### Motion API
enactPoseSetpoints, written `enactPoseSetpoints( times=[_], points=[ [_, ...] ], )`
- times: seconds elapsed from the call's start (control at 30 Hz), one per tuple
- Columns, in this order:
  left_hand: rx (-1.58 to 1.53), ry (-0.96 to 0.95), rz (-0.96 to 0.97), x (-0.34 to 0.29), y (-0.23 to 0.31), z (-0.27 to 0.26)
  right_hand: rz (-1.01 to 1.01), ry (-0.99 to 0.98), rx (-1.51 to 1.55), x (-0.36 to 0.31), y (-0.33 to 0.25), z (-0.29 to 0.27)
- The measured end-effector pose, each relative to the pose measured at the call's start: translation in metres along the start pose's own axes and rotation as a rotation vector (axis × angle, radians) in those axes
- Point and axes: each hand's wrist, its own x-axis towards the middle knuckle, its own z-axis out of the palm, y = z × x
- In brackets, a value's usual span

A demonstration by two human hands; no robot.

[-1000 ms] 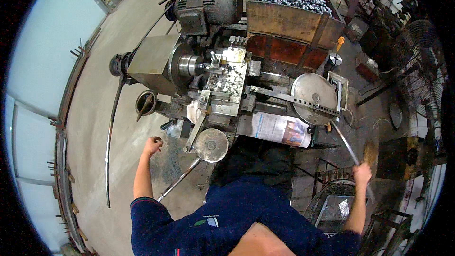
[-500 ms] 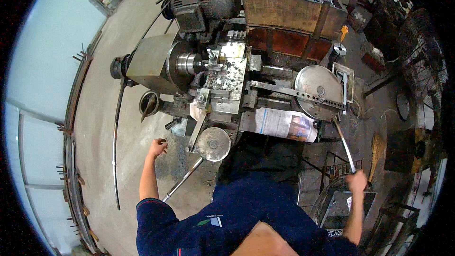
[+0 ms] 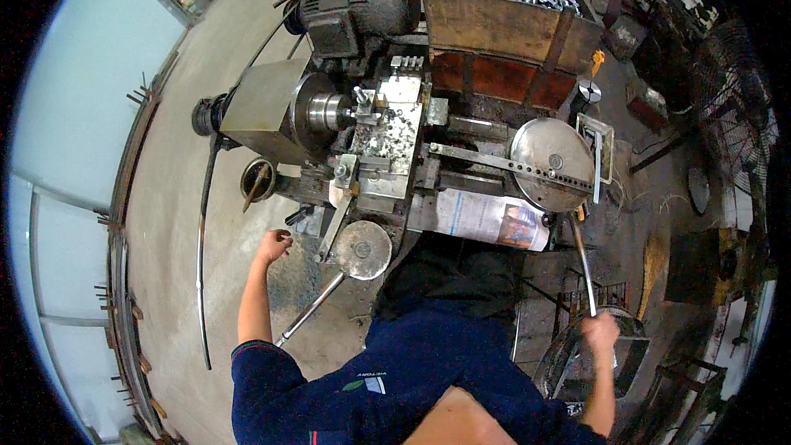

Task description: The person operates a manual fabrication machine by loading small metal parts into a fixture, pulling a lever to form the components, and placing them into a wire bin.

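My right hand (image 3: pixel 601 331) is wrapped round the end of a metal lever handle (image 3: pixel 583 268) that slants from under the large round plate (image 3: pixel 554 163) on the right of the lathe. My left hand (image 3: pixel 276 245) hangs over the floor left of the machine, its fingers curled; whatever they may hold is too small to make out. Beside it is the smaller round plate (image 3: pixel 362 249), whose own lever handle (image 3: pixel 313 306) no hand touches. Metal chips litter the tool slide (image 3: pixel 387 136), next to the shiny chuck (image 3: pixel 326 110).
A dark pot (image 3: pixel 265 189) with a brush stands left of the lathe. At the back are an electric motor (image 3: pixel 362 4) and a wooden crate (image 3: pixel 503 29) of small shiny metal parts. Newspaper (image 3: pixel 482 218) lies in front of the bed. To the right are a broom (image 3: pixel 652 268) and a fan (image 3: pixel 733 82).
My right hand has swung the lever handle left. The tool slide and small round plate have shifted slightly left. My left hand has risen a little, its fingers still curled.
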Motion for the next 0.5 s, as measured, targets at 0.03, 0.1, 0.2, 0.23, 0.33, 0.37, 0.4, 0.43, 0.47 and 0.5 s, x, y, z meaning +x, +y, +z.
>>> enactPoseSetpoints(
  times=[0.03, 0.1, 0.2, 0.23, 0.33, 0.37, 0.4, 0.43, 0.47, 0.5],
  points=[
    [-0.011, -0.006, -0.014, -0.002, 0.002, -0.003, 0.074, 0.038, -0.014, 0.016, 0.006, -0.016],
    [-0.025, 0.011, 0.009, 0.008, 0.001, -0.011, 0.157, 0.064, -0.162, 0.058, 0.035, -0.032],
    [0.119, 0.076, 0.011, 0.029, 0.000, -0.015, 0.295, 0.248, -0.187, 0.107, 0.031, -0.072],
    [0.197, 0.112, 0.004, 0.037, 0.003, -0.017, 0.281, 0.299, -0.213, 0.121, 0.027, -0.072],
    [0.444, 0.237, 0.086, 0.047, 0.024, -0.012, 0.144, 0.417, -0.292, 0.118, -0.013, -0.061],
    [0.498, 0.297, 0.131, 0.045, 0.031, -0.010, 0.054, 0.570, -0.236, 0.110, -0.025, -0.051],
    [0.599, 0.328, 0.229, 0.044, 0.027, -0.010, -0.034, 0.627, -0.149, 0.095, -0.042, -0.050],
    [0.657, 0.290, 0.201, 0.042, 0.028, -0.007, -0.116, 0.682, -0.066, 0.079, -0.057, -0.050],
    [0.715, 0.243, 0.187, 0.041, 0.038, 0.000, -0.139, 0.682, -0.027, 0.064, -0.063, -0.048],
    [0.774, 0.200, 0.164, 0.039, 0.042, 0.003, -0.171, 0.681, 0.015, 0.053, -0.069, -0.045]
  ],
)
